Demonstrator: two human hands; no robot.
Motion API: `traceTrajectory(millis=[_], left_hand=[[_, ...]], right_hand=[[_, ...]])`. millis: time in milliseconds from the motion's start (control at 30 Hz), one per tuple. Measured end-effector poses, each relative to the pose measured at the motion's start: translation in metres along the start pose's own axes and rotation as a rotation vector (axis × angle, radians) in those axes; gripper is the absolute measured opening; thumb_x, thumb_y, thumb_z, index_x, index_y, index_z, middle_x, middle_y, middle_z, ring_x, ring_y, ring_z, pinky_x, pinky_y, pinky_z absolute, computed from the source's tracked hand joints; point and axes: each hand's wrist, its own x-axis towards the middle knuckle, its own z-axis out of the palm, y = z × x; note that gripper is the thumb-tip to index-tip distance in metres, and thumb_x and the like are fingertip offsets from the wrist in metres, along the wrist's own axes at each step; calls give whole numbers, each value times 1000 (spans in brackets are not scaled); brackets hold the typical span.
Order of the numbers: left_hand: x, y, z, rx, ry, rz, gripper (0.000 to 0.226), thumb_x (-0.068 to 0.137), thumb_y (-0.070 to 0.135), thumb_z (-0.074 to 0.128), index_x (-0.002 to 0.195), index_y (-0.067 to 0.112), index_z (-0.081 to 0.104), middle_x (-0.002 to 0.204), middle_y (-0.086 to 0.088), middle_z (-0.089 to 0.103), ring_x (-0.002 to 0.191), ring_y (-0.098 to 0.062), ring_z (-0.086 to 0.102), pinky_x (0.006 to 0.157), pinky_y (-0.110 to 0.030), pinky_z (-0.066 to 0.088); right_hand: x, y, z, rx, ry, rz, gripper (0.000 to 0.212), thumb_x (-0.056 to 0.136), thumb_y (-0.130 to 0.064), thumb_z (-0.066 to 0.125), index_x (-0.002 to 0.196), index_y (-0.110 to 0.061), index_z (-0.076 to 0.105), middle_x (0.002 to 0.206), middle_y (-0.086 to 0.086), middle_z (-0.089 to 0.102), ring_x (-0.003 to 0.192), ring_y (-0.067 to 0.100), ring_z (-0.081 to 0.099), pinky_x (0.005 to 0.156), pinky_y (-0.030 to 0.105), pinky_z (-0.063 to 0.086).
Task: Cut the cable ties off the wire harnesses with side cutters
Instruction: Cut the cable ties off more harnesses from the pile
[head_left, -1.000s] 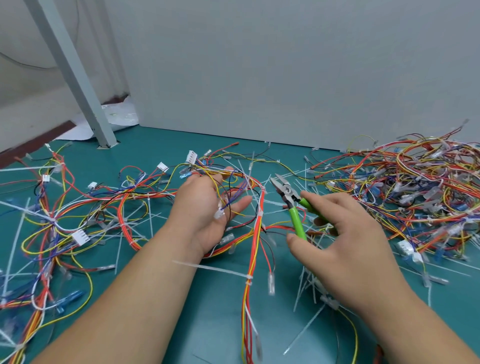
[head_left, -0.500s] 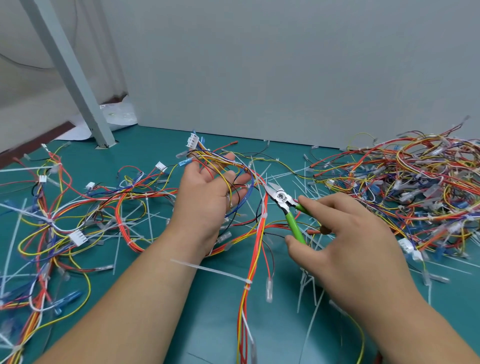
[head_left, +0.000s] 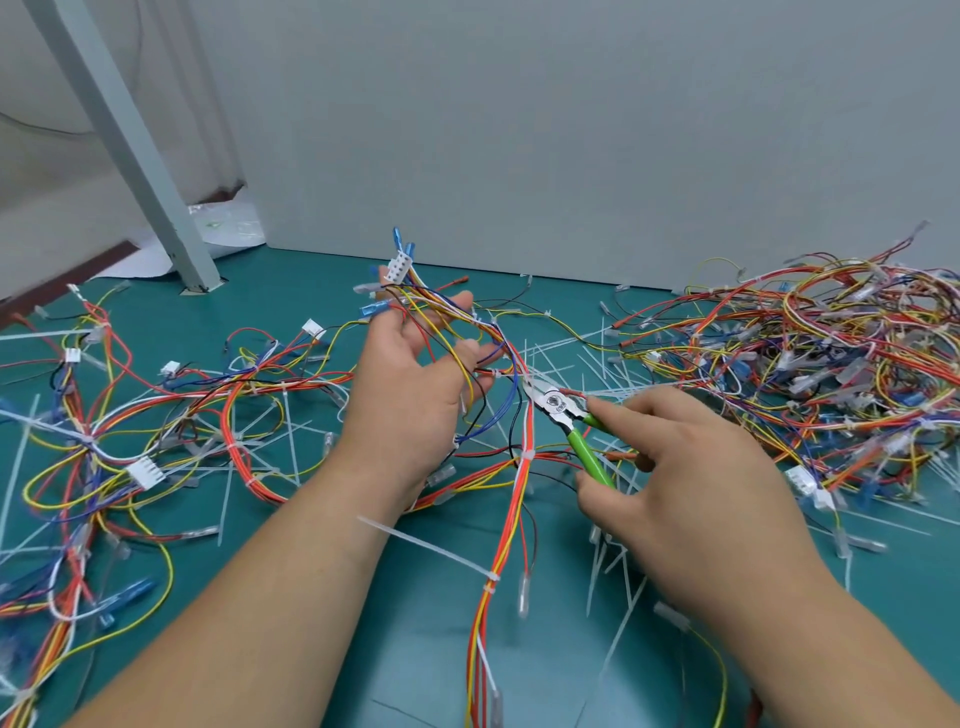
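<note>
Nearest me, the wire harness (head_left: 500, 551) runs down the green mat (head_left: 415, 660) between my forearms, a tight strand of red, orange, yellow and white wires. A white cable tie (head_left: 491, 577) cinches it there, its long tail sticking out to the left, and a second tie (head_left: 525, 456) binds it higher up. Cut tie tails (head_left: 615, 566) lie scattered under my right wrist.

My right hand (head_left: 691, 483) is curled round the green handles of the side cutters (head_left: 566, 415), forefinger stretched along the upper handle. The steel jaws look almost closed, and their tips meet the harness just right of my left fingers. I cannot tell whether a tie sits between them.

My left hand (head_left: 410, 384) holds the upper part of the harness off the mat, palm turned away from me, fingers loosely curled with wires threaded through them. A white connector (head_left: 399, 267) and blue terminals stand up above my fingertips.

To the left, loose harnesses (head_left: 130, 415) sprawl over the mat. To the right a thick tangled heap (head_left: 831, 374) is piled. Behind them stand a slanting metal post (head_left: 130, 145) and a grey panel (head_left: 571, 130).
</note>
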Motion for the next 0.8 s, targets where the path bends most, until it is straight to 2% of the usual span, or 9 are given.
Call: traceTrajectory(millis=[333,800], left_hand=[[3,-5,-4,-39,4,-19,34,96,-7,59,110,22,51,126,7,70,92,-24,77,68,-29,60],[7,-5,-5,-149,8,-105,28,97,-8,56,112,15,51,126,1,70,94,-28,76,75,-34,62]], right_hand=[[2,1,0,28,-21,3,53,80,-36,75,133,-38,68,108,-19,60,86,14,60,79,34,52],[3,3,1,127,-7,10,51,81,-30,77,131,-34,70,103,-19,59,79,9,53,79,32,49]])
